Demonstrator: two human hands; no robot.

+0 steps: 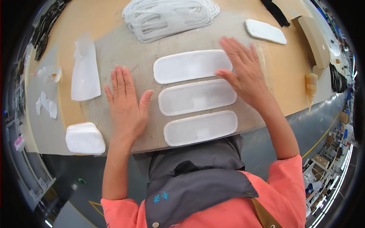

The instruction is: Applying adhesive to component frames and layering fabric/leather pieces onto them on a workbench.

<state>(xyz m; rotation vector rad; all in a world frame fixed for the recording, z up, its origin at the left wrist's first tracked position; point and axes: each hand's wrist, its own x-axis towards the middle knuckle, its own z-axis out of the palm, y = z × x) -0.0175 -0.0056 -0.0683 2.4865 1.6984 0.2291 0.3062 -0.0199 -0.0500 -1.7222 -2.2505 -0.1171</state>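
Note:
Three long white fabric pads with rounded ends lie in a column before me: a far pad (190,67), a middle pad (195,97) and a near pad (201,128) by the table edge. My right hand (245,68), slightly blurred, is open over the right end of the far pad, thumb apart from the fingers; whether it touches cannot be made out. My left hand (127,100) rests open on the table left of the pads, fingers pointing away, holding nothing.
A heap of white pad pieces (171,19) lies at the back. Left are a white sheet (86,72), scraps (46,104) and a small stack of folded white pads (85,138). Right are another white pad (266,31), a cardboard piece (311,40) and a yellowish nozzle bottle (311,85).

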